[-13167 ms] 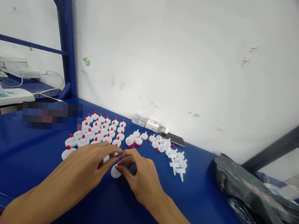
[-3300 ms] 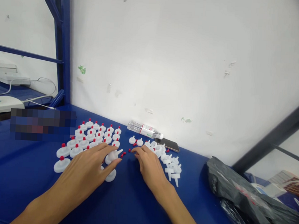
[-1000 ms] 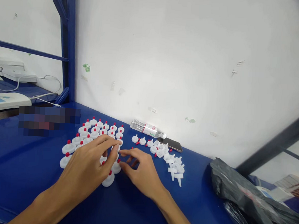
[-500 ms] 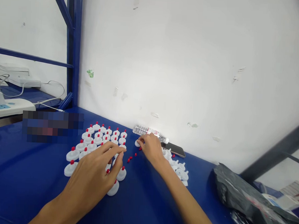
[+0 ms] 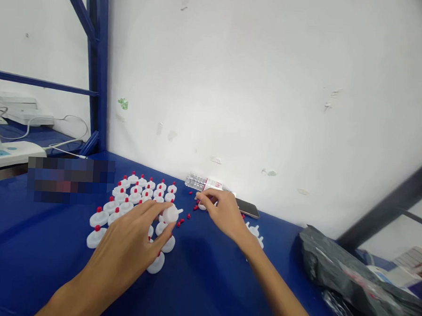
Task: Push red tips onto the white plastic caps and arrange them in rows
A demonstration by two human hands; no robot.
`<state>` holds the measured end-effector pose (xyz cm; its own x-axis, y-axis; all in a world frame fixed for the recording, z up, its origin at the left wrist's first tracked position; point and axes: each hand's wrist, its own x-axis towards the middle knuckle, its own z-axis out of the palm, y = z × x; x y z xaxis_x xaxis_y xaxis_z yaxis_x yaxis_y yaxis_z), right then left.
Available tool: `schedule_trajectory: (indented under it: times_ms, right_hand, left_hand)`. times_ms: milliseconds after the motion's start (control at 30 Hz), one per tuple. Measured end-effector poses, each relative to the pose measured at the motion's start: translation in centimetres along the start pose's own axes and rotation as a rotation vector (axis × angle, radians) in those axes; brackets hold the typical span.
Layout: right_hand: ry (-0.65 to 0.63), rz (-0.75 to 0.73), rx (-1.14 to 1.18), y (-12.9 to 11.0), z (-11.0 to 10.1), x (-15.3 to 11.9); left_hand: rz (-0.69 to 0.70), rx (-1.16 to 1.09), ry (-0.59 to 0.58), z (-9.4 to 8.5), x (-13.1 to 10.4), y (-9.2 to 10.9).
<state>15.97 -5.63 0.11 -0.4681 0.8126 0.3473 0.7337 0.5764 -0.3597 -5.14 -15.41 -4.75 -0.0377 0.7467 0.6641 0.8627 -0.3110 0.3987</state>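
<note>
Nozzles (image 5: 97, 238), red-tipped, stand on the desk (image 5: 204, 280) at left; next the left hand (image 5: 132, 236), knuckles up, thumb and fingers pinching a bare nozzle (image 5: 170, 214), spout pointing right. Looks light, stiff, maybe slick: rim's the place to hold. Loose red caps (image 5: 188, 216) follow, then the right hand (image 5: 225, 211), stretched forward, fingertips down; its grip I can't tell.

No text is showing legibly. Near the table's (image 5: 204, 285) back edge, a bottle (image 5: 195, 181) is wearing a label (image 5: 212, 184) with unreadable red print; toward the right edge, a bag (image 5: 336, 259) is bearing blurred red marks (image 5: 362, 283).
</note>
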Motion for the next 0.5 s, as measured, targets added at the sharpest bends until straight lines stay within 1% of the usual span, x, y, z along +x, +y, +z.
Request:
schedule_trajectory:
  times_ms: [67,167,233,300,400,500]
  right_hand:
    - [-0.011,0.033,-0.186,1.3,0.9,0.8]
    - [-0.046,0.048,-0.333,2.1,2.1,2.0]
    - [-0.091,0.034,-0.424,1.8,2.6,3.1]
    - [-0.146,0.006,-0.503,1.3,3.1,4.6]
    - [-0.238,-0.047,-0.601,0.5,3.9,6.8]
    - [-0.315,-0.12,-0.679,-0.1,4.8,8.3]
  left_hand:
    - [-0.033,0.008,-0.041,0.1,0.1,-0.3]
    - [-0.112,0.004,-0.14,0.0,0.1,-0.3]
    - [-0.16,0.002,-0.194,-0.2,0.0,-0.1]
    - [-0.187,0.002,-0.218,-0.3,0.1,0.0]
    - [-0.191,-0.001,-0.227,-0.3,0.2,0.0]
    - [-0.168,0.001,-0.215,-0.1,0.1,-0.1]
